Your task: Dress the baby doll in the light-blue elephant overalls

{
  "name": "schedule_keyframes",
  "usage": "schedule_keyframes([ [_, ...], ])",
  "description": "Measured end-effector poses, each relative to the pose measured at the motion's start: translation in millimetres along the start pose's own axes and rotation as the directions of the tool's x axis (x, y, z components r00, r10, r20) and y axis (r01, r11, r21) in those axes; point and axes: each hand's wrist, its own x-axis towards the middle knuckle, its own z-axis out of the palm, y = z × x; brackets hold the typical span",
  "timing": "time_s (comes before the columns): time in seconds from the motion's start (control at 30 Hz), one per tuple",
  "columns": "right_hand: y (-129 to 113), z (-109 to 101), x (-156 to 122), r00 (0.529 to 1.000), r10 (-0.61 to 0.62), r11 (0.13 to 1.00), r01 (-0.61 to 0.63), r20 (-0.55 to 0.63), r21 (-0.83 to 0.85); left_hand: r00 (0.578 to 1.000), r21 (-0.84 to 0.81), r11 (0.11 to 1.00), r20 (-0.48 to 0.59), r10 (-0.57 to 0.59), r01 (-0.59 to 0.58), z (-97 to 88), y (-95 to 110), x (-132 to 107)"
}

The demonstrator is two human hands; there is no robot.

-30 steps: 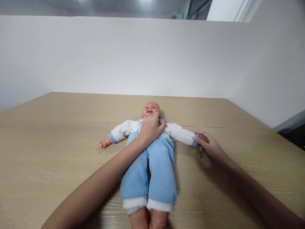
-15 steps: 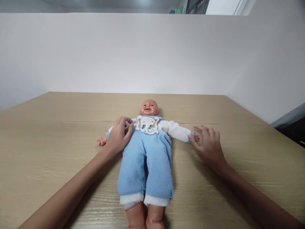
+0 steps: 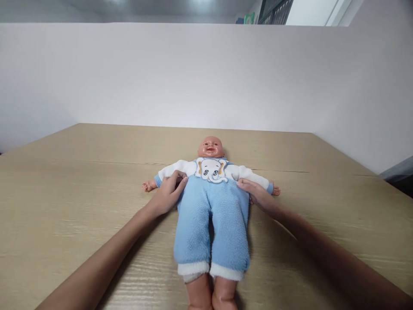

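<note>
A baby doll (image 3: 209,206) lies on its back on the table, head away from me and arms spread out. It wears a fleece outfit with white sleeves, blue legs with white cuffs, and an elephant patch (image 3: 211,170) on the chest. At the doll's left-hand side in view, my left hand (image 3: 169,191) is closed on the waist, thumb near the curled fingers. My right hand (image 3: 256,193) holds the opposite side of the waist, thumb on top of the blue fleece, other fingers mostly hidden beneath. The doll's feet are cut off by the lower frame edge.
The wooden table (image 3: 97,193) has a thin seam running across it behind the doll's arms. A white partition (image 3: 193,73) rises at its far edge and another wall stands at the right. A dark object (image 3: 403,176) shows beyond the table's right edge.
My right hand has moved left from the doll's hand to its waist. My left hand has slid slightly down its side. The doll and table appear shifted right in the view.
</note>
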Motion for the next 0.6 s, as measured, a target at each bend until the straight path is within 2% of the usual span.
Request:
schedule_keyframes([
  [0.07, 7.2, -6.4, 2.5, 0.999, 0.043, 0.999, -0.043, -0.005, 0.030, 1.000, -0.018, 1.000, 0.015, -0.002, 0.002, -1.3, 0.9, -0.5],
  [0.13, 11.9, -7.5, -0.1, 0.996, 0.032, 0.999, -0.030, -0.080, 0.029, 1.000, 0.005, 1.000, 0.020, 0.010, -0.010, -2.2, 1.6, -0.7],
  [0.2, 14.1, -5.0, -5.9, 0.978, -0.052, 0.997, 0.041, -0.203, -0.058, 0.999, 0.034, 0.999, 0.022, 0.033, -0.034, -2.0, 1.5, -0.8],
  [0.27, 15.0, -2.0, -13.1, 0.947, -0.153, 0.972, 0.093, -0.281, -0.215, 0.999, 0.060, 0.997, 0.010, 0.050, -0.051, -0.5, 0.7, -1.0],
  [0.33, 15.8, -1.1, -20.1, 0.935, -0.207, 0.932, 0.099, -0.288, -0.348, 0.998, 0.079, 0.996, -0.033, 0.054, -0.051, 2.2, -0.2, -0.8],
  [0.47, 20.3, -10.0, -30.0, 0.937, -0.238, 0.846, 0.070, -0.257, -0.528, 0.983, 0.142, 0.989, -0.176, 0.056, -0.031, 7.5, 3.0, 6.8],
  [0.53, 23.3, -18.0, -32.4, 0.936, -0.254, 0.779, 0.050, -0.242, -0.625, 0.967, 0.213, 0.976, -0.236, 0.091, -0.039, 9.0, 13.1, 15.5],
  [0.6, 25.3, -26.6, -33.1, 0.920, -0.300, 0.706, 0.037, -0.252, -0.707, 0.962, 0.262, 0.962, -0.234, 0.140, -0.077, 10.9, 32.3, 25.9],
])
